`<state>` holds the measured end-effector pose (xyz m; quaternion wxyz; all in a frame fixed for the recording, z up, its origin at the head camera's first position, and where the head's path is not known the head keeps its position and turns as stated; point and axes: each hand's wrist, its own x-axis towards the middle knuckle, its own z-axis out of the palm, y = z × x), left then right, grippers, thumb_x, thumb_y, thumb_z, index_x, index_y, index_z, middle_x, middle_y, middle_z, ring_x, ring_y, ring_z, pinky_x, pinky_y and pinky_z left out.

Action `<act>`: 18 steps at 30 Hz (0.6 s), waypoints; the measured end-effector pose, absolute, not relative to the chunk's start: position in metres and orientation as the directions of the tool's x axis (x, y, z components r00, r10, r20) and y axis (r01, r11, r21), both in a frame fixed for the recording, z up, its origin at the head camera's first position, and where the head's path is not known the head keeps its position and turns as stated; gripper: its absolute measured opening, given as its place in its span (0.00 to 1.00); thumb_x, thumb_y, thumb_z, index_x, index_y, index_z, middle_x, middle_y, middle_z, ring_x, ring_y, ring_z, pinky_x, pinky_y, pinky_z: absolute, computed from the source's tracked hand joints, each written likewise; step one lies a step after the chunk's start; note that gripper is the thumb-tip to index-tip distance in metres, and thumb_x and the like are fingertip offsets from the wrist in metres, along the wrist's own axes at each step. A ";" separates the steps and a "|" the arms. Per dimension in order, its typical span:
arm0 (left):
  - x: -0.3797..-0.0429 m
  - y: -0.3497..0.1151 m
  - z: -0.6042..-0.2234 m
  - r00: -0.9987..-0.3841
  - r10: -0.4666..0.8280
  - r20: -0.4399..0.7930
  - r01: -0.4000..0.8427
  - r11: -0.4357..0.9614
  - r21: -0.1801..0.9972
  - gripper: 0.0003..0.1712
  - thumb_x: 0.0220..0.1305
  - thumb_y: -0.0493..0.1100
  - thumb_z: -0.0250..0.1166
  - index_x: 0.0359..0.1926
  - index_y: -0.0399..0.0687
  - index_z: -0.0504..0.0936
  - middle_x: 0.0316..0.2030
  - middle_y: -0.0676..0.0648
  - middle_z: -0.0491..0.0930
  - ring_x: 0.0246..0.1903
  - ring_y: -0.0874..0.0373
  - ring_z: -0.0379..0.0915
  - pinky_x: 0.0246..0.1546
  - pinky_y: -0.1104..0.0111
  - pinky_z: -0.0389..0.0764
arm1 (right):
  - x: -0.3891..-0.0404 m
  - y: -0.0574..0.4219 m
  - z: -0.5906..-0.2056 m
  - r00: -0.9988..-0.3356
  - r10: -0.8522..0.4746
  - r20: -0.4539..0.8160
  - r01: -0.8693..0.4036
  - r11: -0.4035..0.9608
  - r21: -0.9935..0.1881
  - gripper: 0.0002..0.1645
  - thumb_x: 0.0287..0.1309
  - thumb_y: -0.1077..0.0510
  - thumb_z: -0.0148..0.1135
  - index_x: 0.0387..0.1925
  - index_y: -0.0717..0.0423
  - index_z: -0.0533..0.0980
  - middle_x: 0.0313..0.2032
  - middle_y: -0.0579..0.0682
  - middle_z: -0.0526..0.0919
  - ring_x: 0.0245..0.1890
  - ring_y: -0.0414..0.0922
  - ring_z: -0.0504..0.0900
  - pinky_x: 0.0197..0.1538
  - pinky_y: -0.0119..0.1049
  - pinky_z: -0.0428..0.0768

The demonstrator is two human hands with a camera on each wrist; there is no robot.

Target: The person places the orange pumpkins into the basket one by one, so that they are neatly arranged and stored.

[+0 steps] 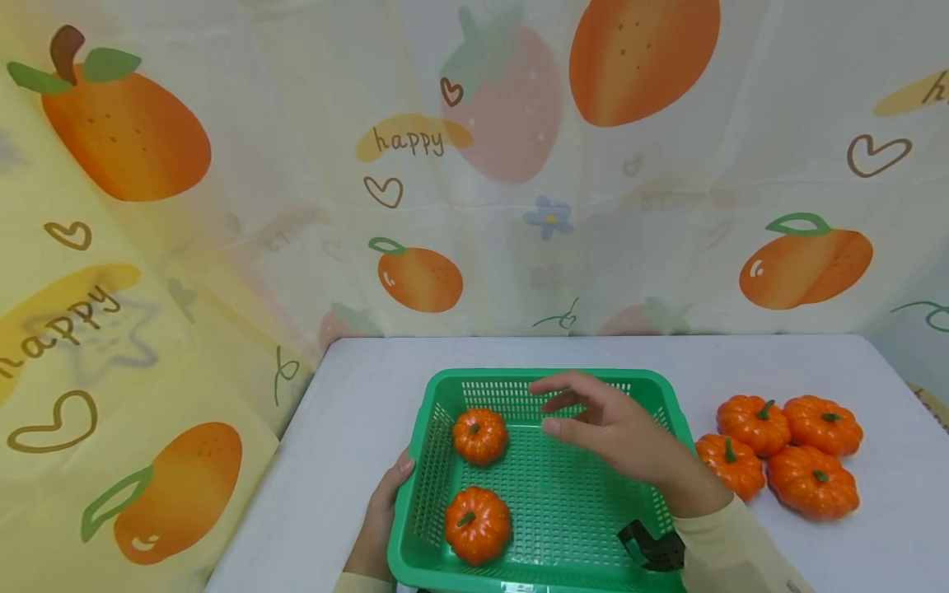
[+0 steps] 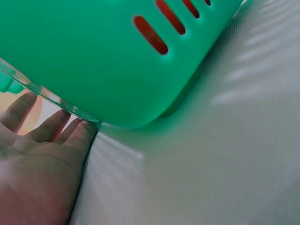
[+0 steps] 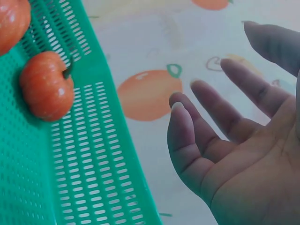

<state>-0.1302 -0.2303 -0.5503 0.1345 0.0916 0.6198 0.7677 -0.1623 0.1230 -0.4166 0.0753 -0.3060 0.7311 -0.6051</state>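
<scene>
basket's (image 1: 489,375) near pumpkin (image 1: 485,537), stem (image 1: 465,519) leftward

Cream sleeves (image 1: 734,539), black wrist attachment (image 1: 656,550)

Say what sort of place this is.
Probably a staged tabletop set: a fruit-printed backdrop hangs behind a white table, on which sits a green basket.

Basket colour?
Green; the basket shows best in the head view.
</scene>
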 end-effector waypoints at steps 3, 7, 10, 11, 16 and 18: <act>-0.126 -0.224 -0.541 -0.957 0.284 -0.053 -0.118 -0.215 0.970 0.46 0.82 0.59 0.40 0.89 0.49 0.34 0.84 0.29 0.36 0.81 0.25 0.32 0.74 0.35 0.46 | -0.161 0.127 -0.415 -0.813 -0.502 0.296 -0.372 0.057 -0.926 0.23 0.79 0.63 0.64 0.70 0.57 0.77 0.68 0.58 0.78 0.62 0.59 0.80 0.55 0.45 0.86; -0.124 -0.221 -0.537 -0.956 0.286 -0.060 -0.120 -0.198 0.973 0.47 0.82 0.59 0.40 0.89 0.48 0.33 0.84 0.27 0.35 0.80 0.23 0.30 0.73 0.33 0.43 | -0.158 0.134 -0.412 -0.831 -0.431 0.352 -0.402 0.026 -0.915 0.23 0.78 0.67 0.63 0.69 0.59 0.76 0.67 0.59 0.79 0.62 0.60 0.81 0.56 0.44 0.86; -0.124 -0.221 -0.537 -0.955 0.291 -0.058 -0.120 -0.197 0.973 0.47 0.82 0.59 0.40 0.89 0.49 0.33 0.84 0.29 0.36 0.81 0.24 0.32 0.74 0.35 0.45 | -0.155 0.140 -0.408 -0.844 -0.386 0.372 -0.408 0.012 -0.913 0.23 0.79 0.67 0.61 0.70 0.58 0.76 0.67 0.58 0.79 0.63 0.59 0.81 0.57 0.42 0.85; -0.123 -0.221 -0.537 -0.955 0.291 -0.060 -0.120 -0.196 0.973 0.47 0.82 0.60 0.40 0.89 0.50 0.34 0.84 0.29 0.37 0.81 0.25 0.33 0.74 0.35 0.47 | -0.154 0.141 -0.407 -0.846 -0.377 0.377 -0.409 0.006 -0.912 0.23 0.79 0.68 0.60 0.70 0.59 0.75 0.67 0.57 0.78 0.63 0.59 0.81 0.57 0.42 0.85; -0.124 -0.221 -0.540 -0.958 0.281 -0.061 -0.120 -0.198 0.973 0.46 0.81 0.60 0.40 0.90 0.52 0.36 0.85 0.30 0.38 0.81 0.26 0.34 0.74 0.35 0.47 | -0.152 0.146 -0.401 -0.845 -0.359 0.396 -0.415 -0.025 -0.909 0.23 0.80 0.69 0.57 0.72 0.63 0.73 0.68 0.61 0.76 0.63 0.57 0.80 0.59 0.39 0.84; -0.124 -0.221 -0.540 -0.959 0.277 -0.064 -0.123 -0.200 0.972 0.46 0.81 0.60 0.41 0.90 0.52 0.36 0.85 0.30 0.39 0.81 0.26 0.35 0.74 0.35 0.46 | -0.151 0.146 -0.400 -0.843 -0.359 0.401 -0.417 -0.036 -0.908 0.24 0.80 0.70 0.56 0.72 0.64 0.72 0.68 0.63 0.75 0.63 0.55 0.80 0.60 0.38 0.83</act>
